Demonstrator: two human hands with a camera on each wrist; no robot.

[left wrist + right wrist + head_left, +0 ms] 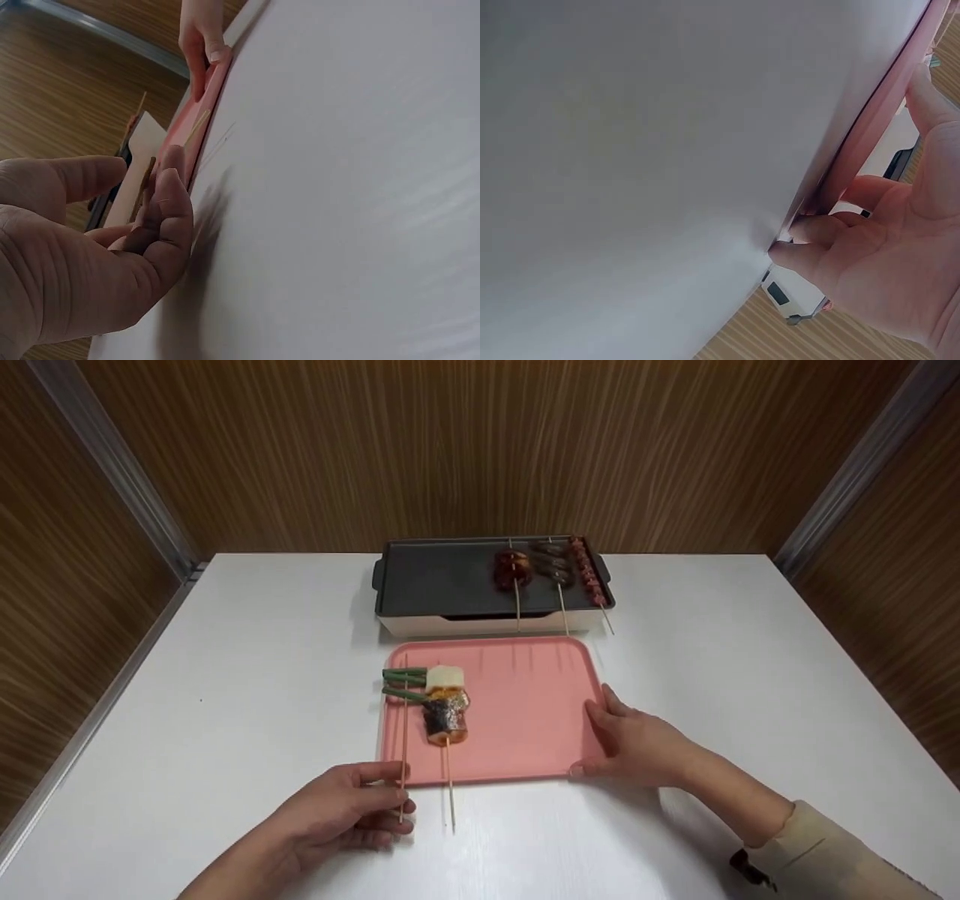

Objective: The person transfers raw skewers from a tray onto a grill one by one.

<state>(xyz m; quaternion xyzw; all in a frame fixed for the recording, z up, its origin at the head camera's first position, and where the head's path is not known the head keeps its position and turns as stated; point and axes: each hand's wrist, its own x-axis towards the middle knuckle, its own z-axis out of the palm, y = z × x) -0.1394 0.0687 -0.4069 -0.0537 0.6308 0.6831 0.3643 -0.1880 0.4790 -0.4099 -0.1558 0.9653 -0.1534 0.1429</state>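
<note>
A pink tray (pixel 525 712) lies in the middle of the white table. On its left side rest a skewer of green bean-like stalks (pixel 405 678), which stick out past the rim, and a skewer with a white block and a dark-skinned piece (pixel 445 712). My left hand (pixel 345 806) holds the lower stick of the green-stalk skewer among curled fingers at the tray's front left corner. In the left wrist view, that stick (pixel 142 187) runs between the fingers. My right hand (pixel 637 742) grips the tray's right front corner, thumb at the front rim, fingers along the side.
Behind the tray stands a griddle (pixel 442 577) with a dark plate and pale base. On its right half lie a glossy red-brown skewer (pixel 512 570), a dark skewer (pixel 553 562) and a thin red meat skewer (pixel 589 570), their sticks overhanging the front. Wood-grain panels (pixel 480 450) enclose the table.
</note>
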